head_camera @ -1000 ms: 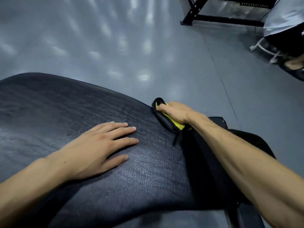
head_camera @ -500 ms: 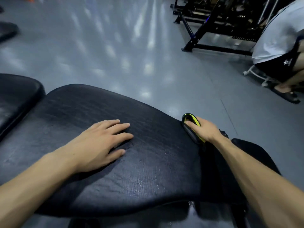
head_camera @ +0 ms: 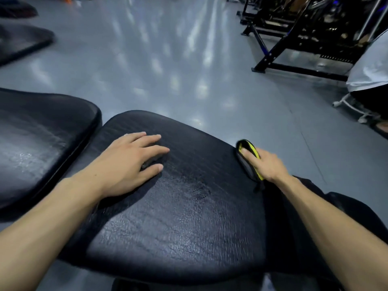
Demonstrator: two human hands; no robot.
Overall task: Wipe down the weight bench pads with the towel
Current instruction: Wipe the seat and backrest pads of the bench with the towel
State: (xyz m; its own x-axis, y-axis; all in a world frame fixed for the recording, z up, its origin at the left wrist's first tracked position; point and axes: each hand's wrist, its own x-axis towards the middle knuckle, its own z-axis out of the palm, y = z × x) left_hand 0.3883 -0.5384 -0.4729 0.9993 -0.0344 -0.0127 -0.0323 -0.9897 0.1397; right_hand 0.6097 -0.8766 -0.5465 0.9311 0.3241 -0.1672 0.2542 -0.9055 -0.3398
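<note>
Head view of a black, textured vinyl weight bench seat pad, whose top forms the working surface. The left hand lies palm down on the pad's upper left part, its grip wide, fingers straight and slightly spread, holding nothing. The right hand presses a folded yellow-and-grey towel with dark edging against the pad's right side edge; its fingers lie over the cloth, and whether they curl round it cannot be told. A second black vinyl pad lies just beside the seat pad, to the left, with a narrow gap between them. Beyond is glossy grey floor; a black steel equipment frame stands at upper right.
</note>
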